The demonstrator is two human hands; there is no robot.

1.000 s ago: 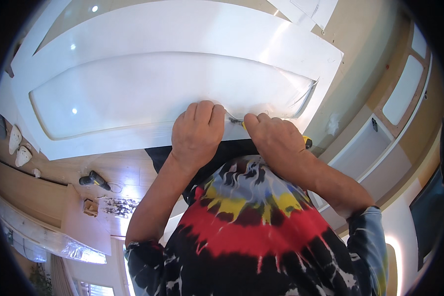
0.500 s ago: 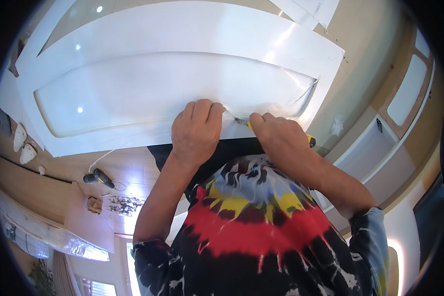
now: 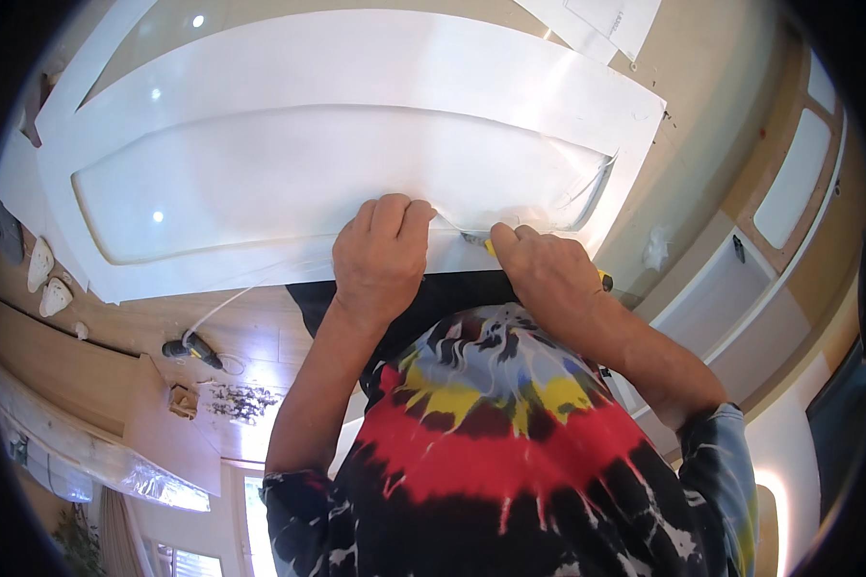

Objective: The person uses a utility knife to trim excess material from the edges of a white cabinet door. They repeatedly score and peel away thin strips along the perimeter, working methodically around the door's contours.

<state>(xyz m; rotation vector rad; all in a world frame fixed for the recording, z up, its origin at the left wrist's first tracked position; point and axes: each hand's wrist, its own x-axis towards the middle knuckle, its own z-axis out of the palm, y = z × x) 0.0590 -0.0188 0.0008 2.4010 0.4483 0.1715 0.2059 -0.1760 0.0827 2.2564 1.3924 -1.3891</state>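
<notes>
One large white moulded sheet (image 3: 337, 163), thin and glossy, with a long raised panel shape in its middle and a flat border all round; it spreads away above both hands and to either side of them, its near edge running under the knuckles.

One wooden bench (image 3: 250, 337), pale brown, carrying the sheet; a bare strip of it shows below and to the left of the left hand.

One tie-dye shirt (image 3: 510, 452), black with a red band and yellow patches, below both hands, between the forearms.

One left hand (image 3: 383, 252), palm down, fingers curled and pressed onto the near border of the sheet; it touches the sheet, and its fingertips reach the foot of the raised panel.

One right hand (image 3: 541, 271), just beside the left, closed in a fist round a small yellow-handled tool (image 3: 493, 246); the tool's tip meets the sheet between the two hands. What kind of blade it has cannot be told.

One thin white trimmed strip (image 3: 223, 303), trailing from the sheet's near edge down to the left of the left hand.

One small dark hand tool (image 3: 192, 350), lying on the bench well to the lower left of the left hand.
</notes>
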